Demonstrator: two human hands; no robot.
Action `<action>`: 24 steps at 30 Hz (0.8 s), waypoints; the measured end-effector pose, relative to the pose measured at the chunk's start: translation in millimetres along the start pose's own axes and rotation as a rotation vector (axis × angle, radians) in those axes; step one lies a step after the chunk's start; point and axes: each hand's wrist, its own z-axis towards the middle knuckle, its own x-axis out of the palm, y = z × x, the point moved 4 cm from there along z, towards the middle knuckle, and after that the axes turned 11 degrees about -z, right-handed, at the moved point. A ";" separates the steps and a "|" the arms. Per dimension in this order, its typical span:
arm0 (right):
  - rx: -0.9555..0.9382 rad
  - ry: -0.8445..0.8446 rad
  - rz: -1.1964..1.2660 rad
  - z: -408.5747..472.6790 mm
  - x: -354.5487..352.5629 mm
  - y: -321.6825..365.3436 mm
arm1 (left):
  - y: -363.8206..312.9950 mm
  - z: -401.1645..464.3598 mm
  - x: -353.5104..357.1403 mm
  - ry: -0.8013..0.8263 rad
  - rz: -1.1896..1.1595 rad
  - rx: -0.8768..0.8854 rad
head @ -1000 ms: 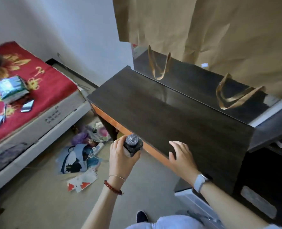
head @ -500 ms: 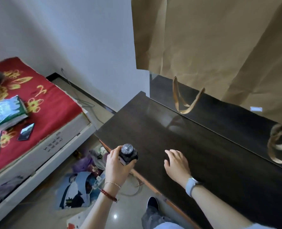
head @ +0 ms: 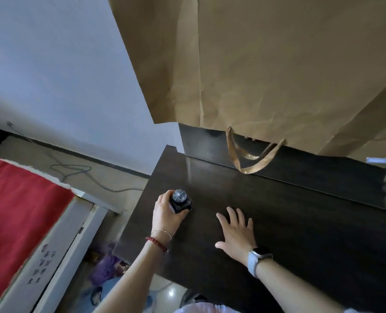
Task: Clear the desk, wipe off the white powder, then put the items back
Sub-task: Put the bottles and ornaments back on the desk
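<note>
Dark glass, by its look, makes up the bottle (head: 180, 202), a small squat item with a glittery round cap. Judged from the head view, it is rigid, fairly light for one hand, smooth-sided and breakable if dropped or knocked on the bench (head: 277, 222) edge. Best hold is around the body below the cap, not by the cap alone, which may turn or come loose.

Location: the bottle sits within the left fingers (head: 162, 201), at the left end of the bench, near its edge. Whether its base touches the surface cannot be told.

Left hand (head: 167, 216): fingers curled round the bottle body, thumb on the near side, cap clear above them. Forearm reaches in from below, wrist roughly straight, two bracelets at the wrist.

Right hand (head: 237, 236): just right of the left fingers, well apart from the bottle. Fingers spread and straight, palm down on or just above the bench, holding nothing. Watch on the wrist.

Beyond the fingers, a brown paper bag (head: 277, 75) hangs over the rear of the bench, one handle loop (head: 250, 154) drooping. No white powder is visible on the dark surface.
</note>
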 end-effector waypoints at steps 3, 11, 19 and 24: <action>0.049 -0.007 0.032 2.8 -0.1 1.7 | -3.3 43.3 3.4 0.115 0.031 0.065; 0.112 -0.031 0.095 1.8 4.0 4.7 | -18.7 121.8 17.8 0.282 0.099 0.180; 0.120 -0.030 0.133 1.9 3.9 4.4 | -20.8 149.0 24.9 0.353 0.089 0.164; 0.120 -0.052 0.142 1.3 5.1 4.3 | -13.5 151.8 23.4 0.307 0.062 0.121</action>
